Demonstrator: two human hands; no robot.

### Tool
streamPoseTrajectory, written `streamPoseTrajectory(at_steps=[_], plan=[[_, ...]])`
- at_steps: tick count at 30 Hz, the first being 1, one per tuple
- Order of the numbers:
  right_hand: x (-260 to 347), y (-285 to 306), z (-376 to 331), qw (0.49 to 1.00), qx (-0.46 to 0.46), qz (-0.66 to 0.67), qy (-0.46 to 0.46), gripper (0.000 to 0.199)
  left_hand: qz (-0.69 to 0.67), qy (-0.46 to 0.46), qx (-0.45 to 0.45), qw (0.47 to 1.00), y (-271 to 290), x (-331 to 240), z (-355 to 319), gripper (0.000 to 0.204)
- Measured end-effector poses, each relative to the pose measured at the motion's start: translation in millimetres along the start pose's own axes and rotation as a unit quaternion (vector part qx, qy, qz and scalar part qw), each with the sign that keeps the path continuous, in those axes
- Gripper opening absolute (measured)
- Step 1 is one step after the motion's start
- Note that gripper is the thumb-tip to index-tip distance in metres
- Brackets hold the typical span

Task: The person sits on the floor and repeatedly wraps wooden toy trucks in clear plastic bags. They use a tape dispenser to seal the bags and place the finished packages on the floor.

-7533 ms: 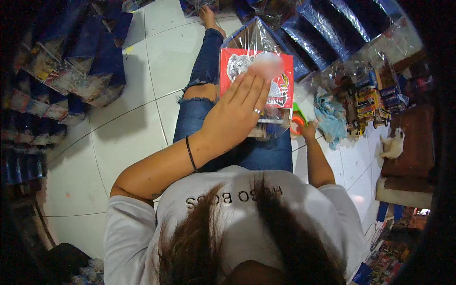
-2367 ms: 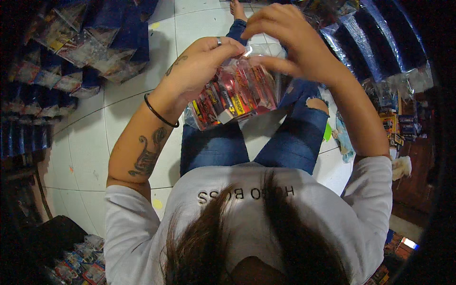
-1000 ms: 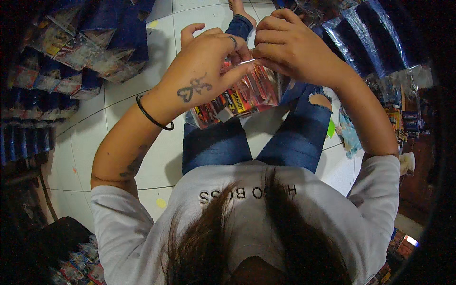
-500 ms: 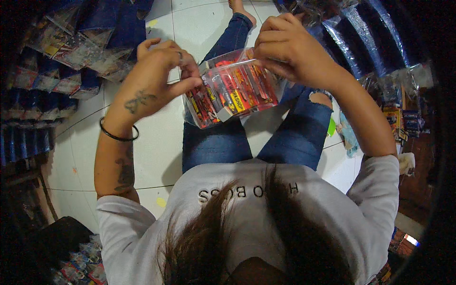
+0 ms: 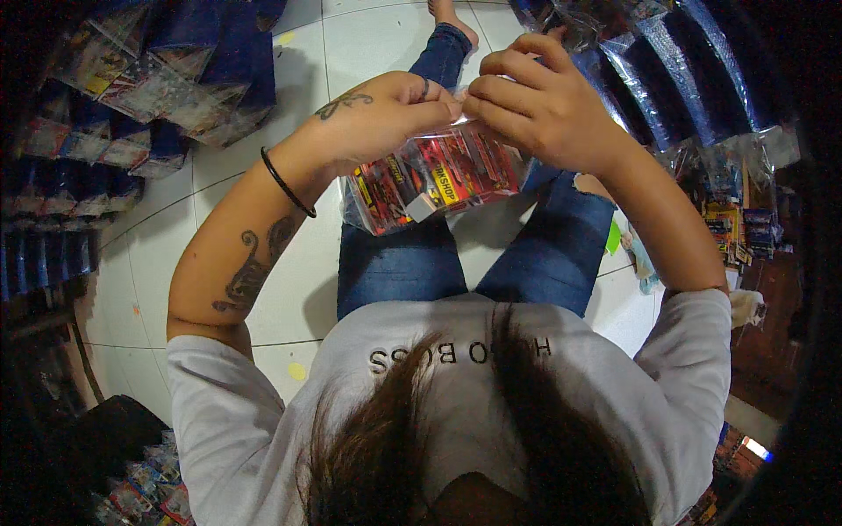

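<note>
A: Is the left hand [image 5: 381, 110] gripping?
B: Yes, pinching the clear packet of red cards [image 5: 434, 175] hanging just beneath; the right hand [image 5: 539, 105] pinches alongside, fingertips touching. Best keep that top edge taut.

- Left hand [image 5: 381, 110] raised before the chest, fingers curled, thumb and fingertips pinched together.
- Right hand [image 5: 544, 105] meeting it fingertip to fingertip, knuckles up.
- Both elbows bent outward.

packet [image 5: 434, 175]: clear, red-yellow contents | jeans [image 5: 399, 263]: blue | floor tiles [image 5: 167, 254]: white
</note>
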State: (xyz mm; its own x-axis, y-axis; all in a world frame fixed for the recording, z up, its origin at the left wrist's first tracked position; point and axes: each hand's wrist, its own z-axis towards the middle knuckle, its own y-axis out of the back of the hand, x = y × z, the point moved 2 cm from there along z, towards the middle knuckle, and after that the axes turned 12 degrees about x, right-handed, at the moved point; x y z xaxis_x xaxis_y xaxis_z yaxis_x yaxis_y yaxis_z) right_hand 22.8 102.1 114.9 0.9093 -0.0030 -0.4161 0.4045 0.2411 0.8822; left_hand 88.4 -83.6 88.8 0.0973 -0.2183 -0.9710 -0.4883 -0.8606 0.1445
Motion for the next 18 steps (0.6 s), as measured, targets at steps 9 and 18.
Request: streamPoseTrajectory(at_steps=[9, 18], plan=[[-20.7, 16.9, -4.1, 0.984, 0.087, 0.143, -0.054, 0.022, 0.51, -0.174, -0.189, 0.821, -15.0, -9.2, -18.5, 0.009], [-1.1, -2.0, -7.7, 0.982, 0.068, 0.162, -0.065, 0.022, 0.511, -0.201, -0.179, 0.816, -11.2, -3.2, -26.3, 0.011]])
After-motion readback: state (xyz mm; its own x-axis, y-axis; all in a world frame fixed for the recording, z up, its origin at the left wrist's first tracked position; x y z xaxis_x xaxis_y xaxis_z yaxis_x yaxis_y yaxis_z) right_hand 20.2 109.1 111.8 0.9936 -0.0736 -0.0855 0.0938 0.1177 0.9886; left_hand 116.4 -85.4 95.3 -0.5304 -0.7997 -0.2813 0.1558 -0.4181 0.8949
